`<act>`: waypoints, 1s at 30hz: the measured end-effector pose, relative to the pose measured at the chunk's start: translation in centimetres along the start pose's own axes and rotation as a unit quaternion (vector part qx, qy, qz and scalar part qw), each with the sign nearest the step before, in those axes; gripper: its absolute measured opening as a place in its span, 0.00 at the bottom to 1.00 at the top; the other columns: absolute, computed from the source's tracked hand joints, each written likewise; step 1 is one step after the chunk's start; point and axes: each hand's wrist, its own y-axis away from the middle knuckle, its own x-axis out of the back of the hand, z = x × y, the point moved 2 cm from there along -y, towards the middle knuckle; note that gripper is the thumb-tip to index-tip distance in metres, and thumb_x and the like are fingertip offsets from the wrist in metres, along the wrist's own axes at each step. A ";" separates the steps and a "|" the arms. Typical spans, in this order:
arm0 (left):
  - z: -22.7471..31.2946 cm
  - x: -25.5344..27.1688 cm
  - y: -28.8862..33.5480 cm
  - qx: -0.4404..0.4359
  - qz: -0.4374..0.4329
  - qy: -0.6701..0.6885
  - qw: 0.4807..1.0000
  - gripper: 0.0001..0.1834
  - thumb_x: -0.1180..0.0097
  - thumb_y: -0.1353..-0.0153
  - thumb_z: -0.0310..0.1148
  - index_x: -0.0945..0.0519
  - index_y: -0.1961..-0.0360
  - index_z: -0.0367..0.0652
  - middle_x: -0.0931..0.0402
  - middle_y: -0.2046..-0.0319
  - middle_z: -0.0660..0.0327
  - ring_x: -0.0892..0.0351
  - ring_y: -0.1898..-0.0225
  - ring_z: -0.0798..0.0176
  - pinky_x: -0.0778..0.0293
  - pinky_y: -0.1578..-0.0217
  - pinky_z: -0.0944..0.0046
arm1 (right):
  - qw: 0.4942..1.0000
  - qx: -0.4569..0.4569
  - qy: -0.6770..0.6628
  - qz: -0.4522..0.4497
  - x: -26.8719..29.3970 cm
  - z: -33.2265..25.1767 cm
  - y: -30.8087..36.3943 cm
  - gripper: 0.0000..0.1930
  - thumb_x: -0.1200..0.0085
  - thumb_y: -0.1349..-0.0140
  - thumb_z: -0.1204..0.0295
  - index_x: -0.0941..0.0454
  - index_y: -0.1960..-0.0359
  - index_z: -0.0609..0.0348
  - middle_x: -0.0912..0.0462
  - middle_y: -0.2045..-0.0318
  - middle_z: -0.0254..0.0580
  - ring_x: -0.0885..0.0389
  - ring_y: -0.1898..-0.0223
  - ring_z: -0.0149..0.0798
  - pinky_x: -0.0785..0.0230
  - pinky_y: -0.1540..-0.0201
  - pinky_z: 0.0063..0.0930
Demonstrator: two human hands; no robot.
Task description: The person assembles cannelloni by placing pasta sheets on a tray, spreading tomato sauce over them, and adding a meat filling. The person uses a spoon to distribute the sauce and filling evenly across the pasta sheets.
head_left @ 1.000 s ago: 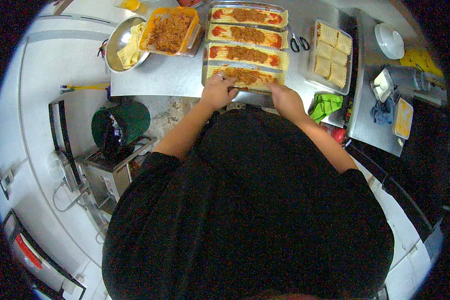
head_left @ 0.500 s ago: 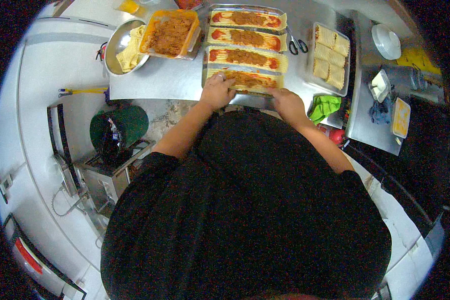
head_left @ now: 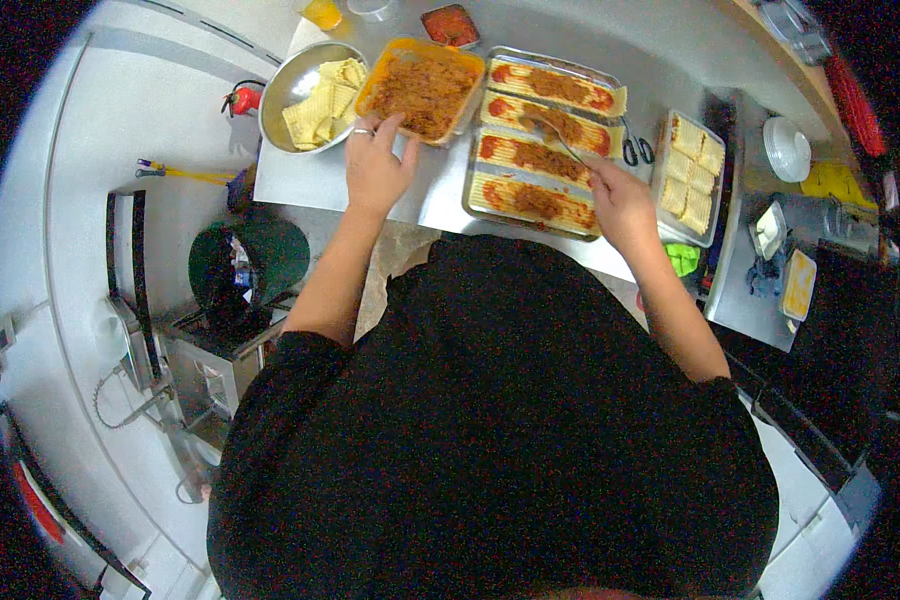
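My right hand (head_left: 622,205) grips the handle of a metal spoon (head_left: 567,142), whose bowl lies at the meat sauce on one pasta strip (head_left: 598,138). Several ridged, pale pasta strips lie crosswise in a metal tray (head_left: 470,190), each topped with brown meat sauce and red tomato sauce. At the near left corner of an orange-stained plastic container (head_left: 482,85) full of meat sauce (head_left: 420,92), my left hand (head_left: 378,170) has its fingers apart, and they appear to touch the rim. A steel bowl (head_left: 275,105) beside it holds folded pasta sheets (head_left: 325,105).
Black-handled scissors (head_left: 637,150) lie right of the tray. Beyond them stands a clear container (head_left: 660,215) of rolled pasta pieces, near a green cloth (head_left: 682,258). A small tub of red sauce (head_left: 450,25) stands at the back. A dark green bin (head_left: 280,245) is below, left of the table.
My left hand has left the tray for the meat sauce container. My right hand has left the tray's near edge and now holds a spoon over the strips. The view has shifted.
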 end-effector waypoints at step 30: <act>-6.5 0.7 -4.8 0.033 -0.106 0.077 0.991 0.33 0.19 0.62 0.51 0.17 0.62 0.37 0.21 0.58 0.48 0.22 0.52 0.43 0.25 0.51 0.46 | 0.966 0.052 0.097 -0.235 -5.8 -11.0 -14.9 0.15 0.46 0.32 0.69 0.14 0.47 0.51 0.12 0.54 0.49 0.13 0.53 0.51 0.22 0.50 0.45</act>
